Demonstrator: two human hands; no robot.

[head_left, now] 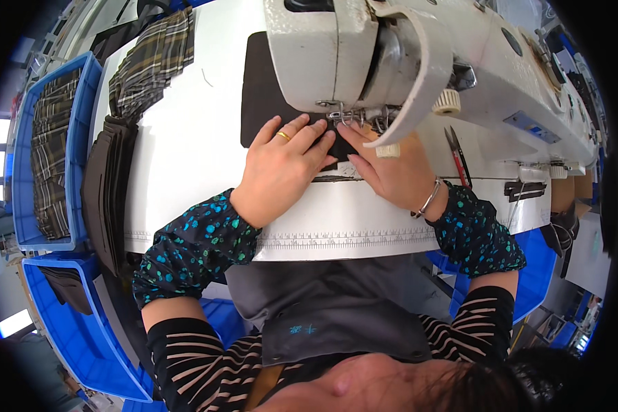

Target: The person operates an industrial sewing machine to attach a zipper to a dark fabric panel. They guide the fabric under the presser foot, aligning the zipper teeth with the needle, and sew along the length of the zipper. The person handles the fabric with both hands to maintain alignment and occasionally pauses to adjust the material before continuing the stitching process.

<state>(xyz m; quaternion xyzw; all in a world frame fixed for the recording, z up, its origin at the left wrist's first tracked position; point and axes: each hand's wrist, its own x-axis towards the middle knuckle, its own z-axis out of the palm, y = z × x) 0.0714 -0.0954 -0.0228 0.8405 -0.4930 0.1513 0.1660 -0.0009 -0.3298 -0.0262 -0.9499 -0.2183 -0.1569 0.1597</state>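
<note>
A dark brown fabric piece [259,89] lies flat on the white table, partly under the head of a white sewing machine [309,55]. My left hand [281,165] rests on the fabric's near part, fingers stretched out and slightly apart, a ring on one of them. Close to the metal presser foot [338,118], my right hand [395,175] also lies on the fabric with fingers extended; the machine's curved white lever hides some of them. The fingertips of both hands are near the needle area. Neither hand is closed around anything.
Red-and-black handled scissors [458,158] lie right of my right hand. Plaid fabric [151,65] and a dark fabric stack [106,192] sit at the left edge. Beyond stand a blue bin [24,226] of plaid pieces and a lower blue bin [82,329]. A ruler strip [329,242] runs along the front edge.
</note>
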